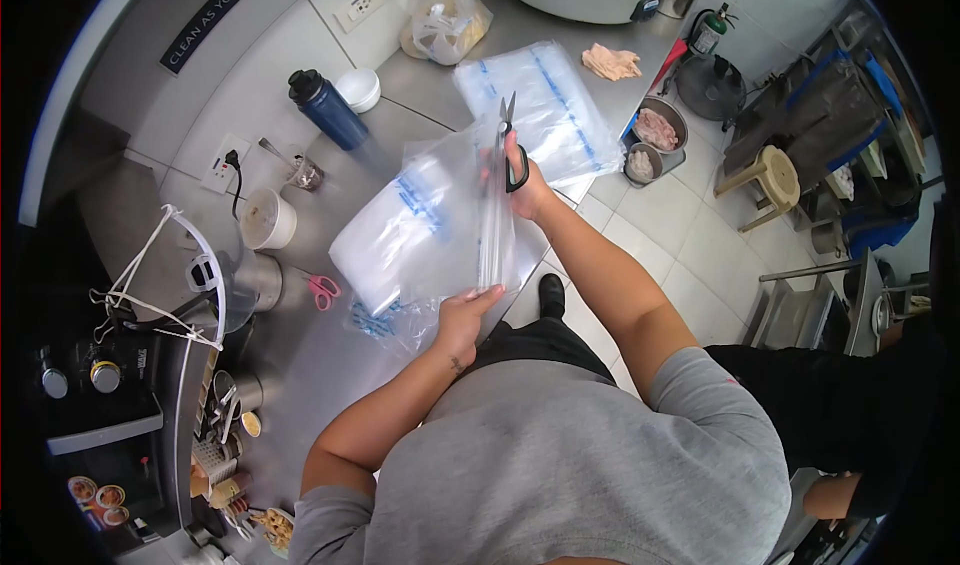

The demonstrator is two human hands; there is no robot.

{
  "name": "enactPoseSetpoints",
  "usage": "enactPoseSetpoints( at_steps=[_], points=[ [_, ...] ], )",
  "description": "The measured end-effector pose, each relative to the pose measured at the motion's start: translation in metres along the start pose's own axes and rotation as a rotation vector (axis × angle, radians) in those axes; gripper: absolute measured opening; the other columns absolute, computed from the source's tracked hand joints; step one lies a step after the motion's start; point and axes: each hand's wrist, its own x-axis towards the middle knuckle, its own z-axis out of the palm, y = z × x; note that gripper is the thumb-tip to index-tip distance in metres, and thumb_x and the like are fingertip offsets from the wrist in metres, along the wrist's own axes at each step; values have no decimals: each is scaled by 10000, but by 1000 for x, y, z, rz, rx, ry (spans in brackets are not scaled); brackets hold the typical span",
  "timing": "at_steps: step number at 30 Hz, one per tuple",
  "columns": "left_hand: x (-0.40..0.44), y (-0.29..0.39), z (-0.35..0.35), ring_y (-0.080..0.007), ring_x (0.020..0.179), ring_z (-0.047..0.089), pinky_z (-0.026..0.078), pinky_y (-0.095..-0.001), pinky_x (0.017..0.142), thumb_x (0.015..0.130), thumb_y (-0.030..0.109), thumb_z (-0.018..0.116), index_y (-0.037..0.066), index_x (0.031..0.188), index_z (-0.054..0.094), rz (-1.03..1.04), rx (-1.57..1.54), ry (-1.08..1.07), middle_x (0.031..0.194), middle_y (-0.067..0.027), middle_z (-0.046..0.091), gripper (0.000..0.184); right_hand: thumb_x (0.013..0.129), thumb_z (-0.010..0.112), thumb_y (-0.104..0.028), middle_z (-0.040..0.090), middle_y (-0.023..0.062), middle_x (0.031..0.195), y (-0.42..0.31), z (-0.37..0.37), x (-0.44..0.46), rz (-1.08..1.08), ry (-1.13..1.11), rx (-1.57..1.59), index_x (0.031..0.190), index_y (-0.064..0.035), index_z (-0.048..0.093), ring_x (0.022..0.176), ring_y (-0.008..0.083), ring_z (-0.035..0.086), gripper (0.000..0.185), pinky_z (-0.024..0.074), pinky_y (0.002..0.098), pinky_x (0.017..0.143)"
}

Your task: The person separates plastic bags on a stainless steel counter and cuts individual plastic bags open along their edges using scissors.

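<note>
Well, both hands are closed and apart from each other, with a clear plastic bag (450,165) stretched between them above the near side of the table (310,385). The left hand (468,325) pinches the near end of its folded edge, thumb laid along the plastic. The right hand (528,193) grips black-handled scissors (517,171) at the far end of that edge, the blades slightly parted and pointing away from the body. Whether the right fingers also grip the film behind the handle, I cannot tell.

The folds run fairly straight from hand to hand, and that seems worth preserving: thin film like this would likely pucker or slide if one end went slack. An even, gentle pull should serve better than a hard tug, which could stretch or skew the layers. With the scissors in the same hand that works the far end, the tips are best aimed off the film and clear of the fingers, as a brush of the blade could nick it.

The loose part of the bag lies over a folded plastic bundle (375,255), close to a flat stack of plastic (550,95), so the layers look easy to confuse; lifting the edge slightly should help separate them. Pink-handled scissors (323,290) lie beside the bundle.
</note>
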Motion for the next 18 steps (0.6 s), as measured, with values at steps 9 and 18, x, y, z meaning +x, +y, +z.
enactPoseSetpoints(
  at_steps=[9, 18],
  points=[
    [31, -7, -54, -98, 670, 522, 381, -227, 603, 805, 298, 724, 23, 867, 694, 86, 261, 73, 788, -21, 638, 283, 736, 734, -141, 598, 63, 749, -41, -35, 72, -122, 107, -22, 995, -26, 535, 611, 163, 579, 346, 485, 291, 589],
    [-7, 41, -111, -259, 637, 615, 473, -373, 600, 811, 441, 672, -9, 865, 686, -211, 1001, 420, 777, -147, 681, 453, 876, 653, -349, 559, 31, 721, -89, -80, 8, 11, -37, -506, 1208, 31, 476, 623, 121, 544, 534, 424, 236, 577]
  ],
)
